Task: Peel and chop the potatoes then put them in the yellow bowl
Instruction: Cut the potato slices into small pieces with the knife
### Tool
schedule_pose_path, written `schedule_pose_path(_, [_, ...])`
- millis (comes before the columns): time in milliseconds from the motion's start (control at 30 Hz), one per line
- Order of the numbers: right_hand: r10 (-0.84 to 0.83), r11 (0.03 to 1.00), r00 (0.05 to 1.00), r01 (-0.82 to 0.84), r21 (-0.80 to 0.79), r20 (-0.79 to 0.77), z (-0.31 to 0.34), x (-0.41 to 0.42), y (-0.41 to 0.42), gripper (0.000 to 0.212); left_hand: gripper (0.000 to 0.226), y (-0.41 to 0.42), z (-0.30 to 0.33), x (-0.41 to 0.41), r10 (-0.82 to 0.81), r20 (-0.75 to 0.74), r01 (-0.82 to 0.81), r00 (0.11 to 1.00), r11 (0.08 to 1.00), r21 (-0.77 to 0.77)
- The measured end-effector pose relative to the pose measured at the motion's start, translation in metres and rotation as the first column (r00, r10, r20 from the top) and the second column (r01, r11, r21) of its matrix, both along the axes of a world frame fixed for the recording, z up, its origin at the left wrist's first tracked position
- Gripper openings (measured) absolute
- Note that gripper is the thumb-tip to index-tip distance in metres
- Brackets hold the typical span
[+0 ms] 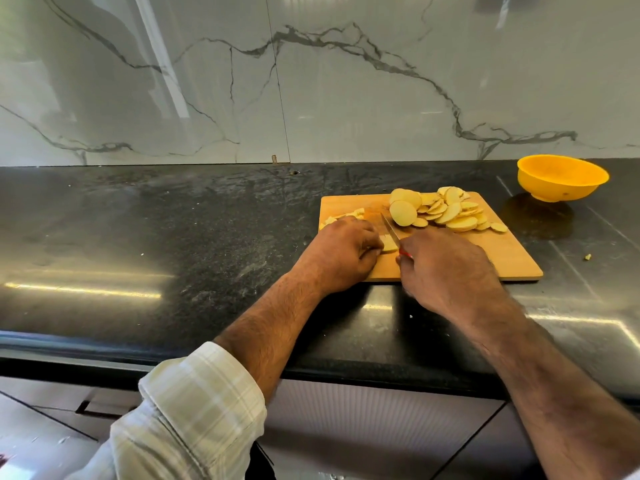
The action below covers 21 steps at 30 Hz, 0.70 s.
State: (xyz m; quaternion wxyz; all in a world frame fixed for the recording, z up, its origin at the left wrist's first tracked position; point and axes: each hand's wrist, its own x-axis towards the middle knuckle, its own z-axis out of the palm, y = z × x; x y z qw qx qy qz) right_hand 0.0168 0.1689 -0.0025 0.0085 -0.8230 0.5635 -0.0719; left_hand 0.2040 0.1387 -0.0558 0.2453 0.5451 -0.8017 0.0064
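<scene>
Two hands were working at the near left corner of the wooden cutting board [502,251]. The left hand [341,252] had its fingers curled down over a small stack of potato slices [389,244], pinning it to the board. The right hand [446,268] was wrapped around the red handle of a knife [390,230]; only a sliver of red peeked out by the thumb, and the blade angled away from the hand, edge down right against that little stack.

Just beyond the right hand sat the big pile of sliced potato rounds [446,211], fanned out over the far half of the board. Past the left hand's knuckles were a few smaller cut pieces [349,214] near the board's left edge.

Farther off to the right of the right hand, well apart from the board, the yellow bowl [562,178] sat on the black countertop [173,237], up near the marble backsplash [311,81]. Couldn't see anything in it from this angle. One tiny potato scrap [587,257] lay on the counter, right of the board. The left arm had a rolled-up plaid sleeve [194,410].
</scene>
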Motion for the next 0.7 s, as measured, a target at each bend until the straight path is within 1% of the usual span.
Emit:
schedule_pose_path(200, [0.019, 0.998, 0.999, -0.016, 0.064, -0.04, -0.003, -0.006, 0.014, 0.031, 0.022, 0.0, 0.005, -0.001, -0.013, -0.009, 0.013, 1.0, 1.0, 0.017])
schedule_pose_path(367, [0.025, 0.995, 0.996, -0.016, 0.098, -0.086, 0.002, 0.001, 0.016, 0.028, 0.021, -0.002, 0.004, 0.001, -0.022, -0.03, 0.022, 0.999, 1.0, 0.0])
schedule_pose_path(467, [0.039, 0.99, 0.992, -0.022, 0.141, -0.121, 0.008, 0.008, 0.011, 0.033, 0.017, -0.003, 0.002, 0.005, -0.047, -0.116, 0.047, 0.992, 0.999, -0.002])
schedule_pose_path(567, [0.049, 0.987, 0.992, -0.03, 0.159, -0.118, 0.008, 0.013, 0.007, 0.031, 0.018, -0.004, 0.002, 0.012, -0.061, -0.185, 0.065, 0.981, 0.998, 0.013])
schedule_pose_path(700, [0.048, 0.989, 0.995, -0.036, 0.143, -0.083, 0.006, 0.016, -0.001, 0.027, 0.016, -0.001, 0.007, 0.015, -0.077, -0.177, 0.085, 0.981, 0.996, 0.039])
